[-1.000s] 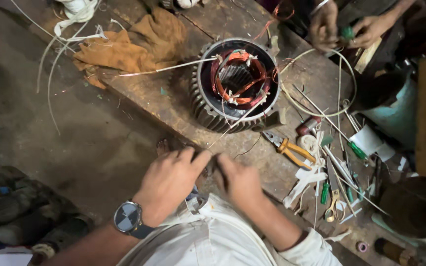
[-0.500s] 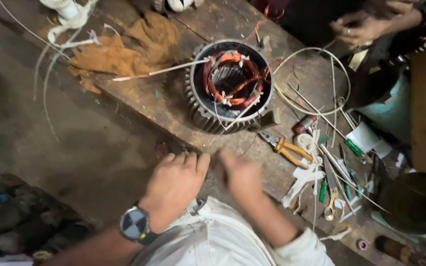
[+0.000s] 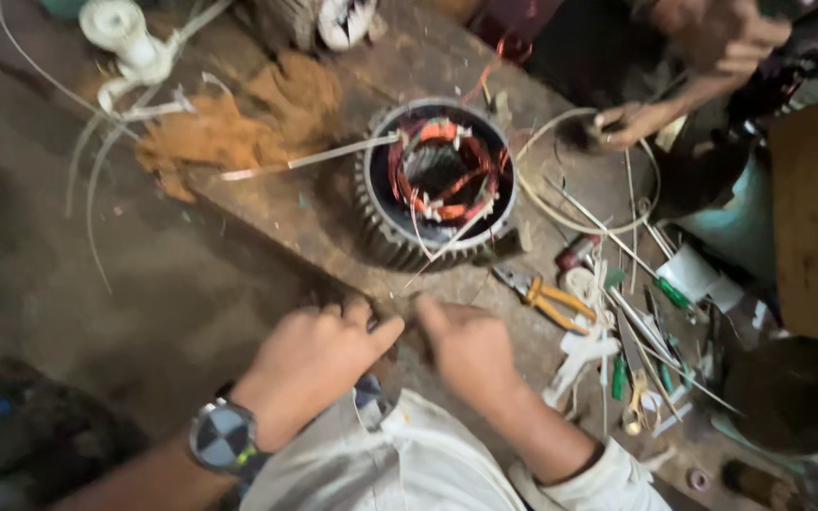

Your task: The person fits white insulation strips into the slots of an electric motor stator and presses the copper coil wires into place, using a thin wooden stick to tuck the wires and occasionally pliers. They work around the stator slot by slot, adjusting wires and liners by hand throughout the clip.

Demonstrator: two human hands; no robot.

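— Where did we look from?
— We had one head camera, facing steeply down at the workbench (image 3: 333,237), close above our hands, with the motor stator (image 3: 437,185) just beyond
— A second view?
— We had none

The stator housing (image 3: 437,185) is dull grey metal with ribbed, rough-cast sides; inside it, copper-coloured windings (image 3: 442,170) shine slightly. The workbench (image 3: 333,237) is worn, matt wood, scuffed and stained. The pliers (image 3: 546,298) have dark metal jaws and smooth orange plastic grips. A crumpled orange-brown cloth (image 3: 229,128) looks soft and coarse. The wristwatch (image 3: 222,437) on the left hand (image 3: 310,364) has a glossy face, its band perhaps rubber, though blurred. The sleeve (image 3: 598,478) by the right hand (image 3: 471,345) is white woven fabric
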